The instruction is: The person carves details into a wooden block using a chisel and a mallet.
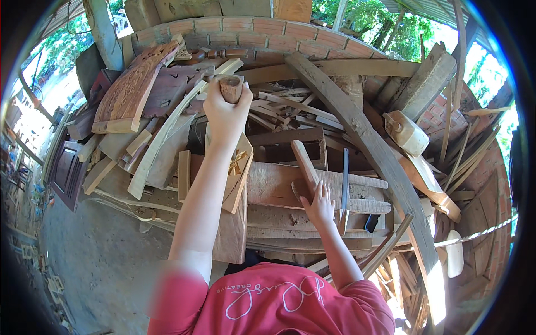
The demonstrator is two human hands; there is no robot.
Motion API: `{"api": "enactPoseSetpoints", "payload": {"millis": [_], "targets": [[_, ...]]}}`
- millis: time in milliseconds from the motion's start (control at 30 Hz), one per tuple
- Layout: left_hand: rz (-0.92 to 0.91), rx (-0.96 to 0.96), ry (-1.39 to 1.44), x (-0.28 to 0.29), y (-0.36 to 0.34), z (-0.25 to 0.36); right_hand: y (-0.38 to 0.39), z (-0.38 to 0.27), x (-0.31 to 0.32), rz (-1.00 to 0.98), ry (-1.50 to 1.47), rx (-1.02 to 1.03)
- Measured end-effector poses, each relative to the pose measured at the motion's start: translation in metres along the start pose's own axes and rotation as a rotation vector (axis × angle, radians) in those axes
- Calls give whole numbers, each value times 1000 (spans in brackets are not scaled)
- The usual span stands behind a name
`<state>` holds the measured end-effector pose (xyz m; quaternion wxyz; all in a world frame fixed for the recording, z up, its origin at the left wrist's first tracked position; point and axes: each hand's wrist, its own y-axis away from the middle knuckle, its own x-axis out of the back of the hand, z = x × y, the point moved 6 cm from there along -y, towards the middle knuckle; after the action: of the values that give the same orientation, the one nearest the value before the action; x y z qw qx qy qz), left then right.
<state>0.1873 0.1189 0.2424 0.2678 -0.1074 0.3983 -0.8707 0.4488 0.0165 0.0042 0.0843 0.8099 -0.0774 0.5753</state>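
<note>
Raised over the wood pile, my left hand (228,114) is wrapped round a short brown wooden piece (231,89) with a rounded top; its lower part is hidden by my fingers. My right hand (320,207) lies with fingers stretched at the near end of a wooden batten (305,163), touching it. Just right of that hand lies a long narrow metal tool with a wooden handle (343,221), perhaps a file or chisel. Under the batten is a rough plank (271,184). Below my left forearm is a light wooden block (239,173) with a gold-coloured figure on it.
Carved wooden panels (134,89) lean at the far left. A thick curved beam (368,139) crosses the right side. Beyond it sits a dirty plastic jug (406,133). Wood offcuts (301,109) lie heaped at the back against a low brick wall (251,36).
</note>
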Motion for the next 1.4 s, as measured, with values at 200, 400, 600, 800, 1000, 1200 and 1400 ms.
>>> {"api": "enactPoseSetpoints", "payload": {"millis": [200, 400, 600, 800, 1000, 1200, 1400], "targets": [[-35, 26, -42, -1, -2, -1, 4, 27, -2, 64, 174, -180], [-28, -52, -33, -2, -1, 5, 3, 44, -7, 110, 153, -61], [-54, -62, 0, -10, 10, 10, -19, 42, 26, 122, 11, -114], [-52, -62, 5, -9, 12, 14, -58, 28, 118, 281, -983, -66], [-181, 148, 39, -22, 21, 12, -44, -35, 239, 266, -836, 447], [-240, 189, 8, -24, 23, 4, -26, -78, 265, 188, -892, 593], [-250, 140, 1, -31, 24, 3, -24, -110, 228, -24, -35, 463]]}}
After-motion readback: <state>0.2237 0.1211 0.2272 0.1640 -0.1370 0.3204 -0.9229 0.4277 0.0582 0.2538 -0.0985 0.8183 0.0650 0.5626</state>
